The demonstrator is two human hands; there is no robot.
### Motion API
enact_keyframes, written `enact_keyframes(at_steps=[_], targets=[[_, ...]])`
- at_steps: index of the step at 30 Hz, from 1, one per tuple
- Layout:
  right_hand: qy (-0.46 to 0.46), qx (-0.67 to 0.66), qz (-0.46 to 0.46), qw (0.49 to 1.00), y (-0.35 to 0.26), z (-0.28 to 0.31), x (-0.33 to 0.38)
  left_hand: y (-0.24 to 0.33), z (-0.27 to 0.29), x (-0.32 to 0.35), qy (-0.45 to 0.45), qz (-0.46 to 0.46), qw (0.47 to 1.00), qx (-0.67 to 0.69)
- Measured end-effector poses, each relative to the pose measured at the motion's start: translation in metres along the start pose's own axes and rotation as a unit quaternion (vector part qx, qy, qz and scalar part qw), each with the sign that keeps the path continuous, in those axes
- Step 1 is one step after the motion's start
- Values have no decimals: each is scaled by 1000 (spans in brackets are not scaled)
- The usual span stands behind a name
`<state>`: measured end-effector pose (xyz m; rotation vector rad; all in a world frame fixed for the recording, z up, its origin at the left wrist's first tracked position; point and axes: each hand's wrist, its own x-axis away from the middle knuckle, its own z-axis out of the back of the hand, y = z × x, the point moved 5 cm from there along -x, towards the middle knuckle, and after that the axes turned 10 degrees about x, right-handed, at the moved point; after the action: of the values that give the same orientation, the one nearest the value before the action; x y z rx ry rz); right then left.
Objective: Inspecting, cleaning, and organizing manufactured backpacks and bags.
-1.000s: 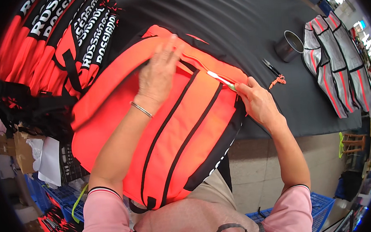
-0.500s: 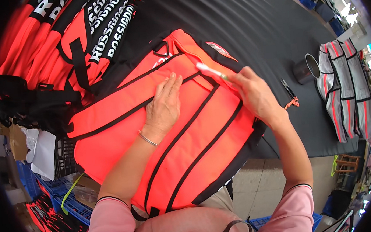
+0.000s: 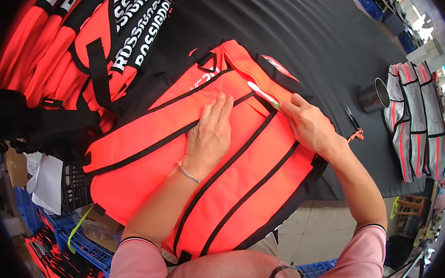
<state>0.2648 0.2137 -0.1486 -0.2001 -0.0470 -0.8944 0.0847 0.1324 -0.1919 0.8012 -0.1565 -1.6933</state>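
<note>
A bright orange-red backpack (image 3: 149,187) with black trim lies across the table's near edge, its padded shoulder straps (image 3: 175,111) facing up. My left hand (image 3: 209,134) rests flat on it, fingers stretched out beside one strap, holding nothing. In my right hand (image 3: 308,123) is a slim toothbrush (image 3: 263,94) with a white head and a bit of green; most of its handle is hidden in my fingers. Its head is against the bag's top end, near where the straps meet the panel. A black loop (image 3: 207,62) sits at the bag's top corner.
Stacked orange-red and black bags (image 3: 49,63) fill the far left. On the black-covered table (image 3: 318,41), to the right, are a dark metal cup (image 3: 374,96), small snips (image 3: 352,118) with an orange cord, and grey padded pieces (image 3: 417,122). Blue crates (image 3: 89,249) stand below left.
The brush and my right hand have shifted slightly right and nearer. The bag and my left hand appear a little farther right, along with the whole view. Both hands keep their hold and pose.
</note>
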Motion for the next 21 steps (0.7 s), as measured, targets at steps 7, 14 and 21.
enact_keyframes(at_steps=[7, 14, 21], targets=[[74, -44, 35, 996, -4, 2, -15, 0, 2, 0, 18, -8, 1000, 3], [70, -19, 65, 995, 4, -5, -35, -2, -5, -1, -19, 2, 1000, -4], [15, 4, 73, 997, 21, 7, 9, -2, -3, 0, 21, -4, 1000, -4]])
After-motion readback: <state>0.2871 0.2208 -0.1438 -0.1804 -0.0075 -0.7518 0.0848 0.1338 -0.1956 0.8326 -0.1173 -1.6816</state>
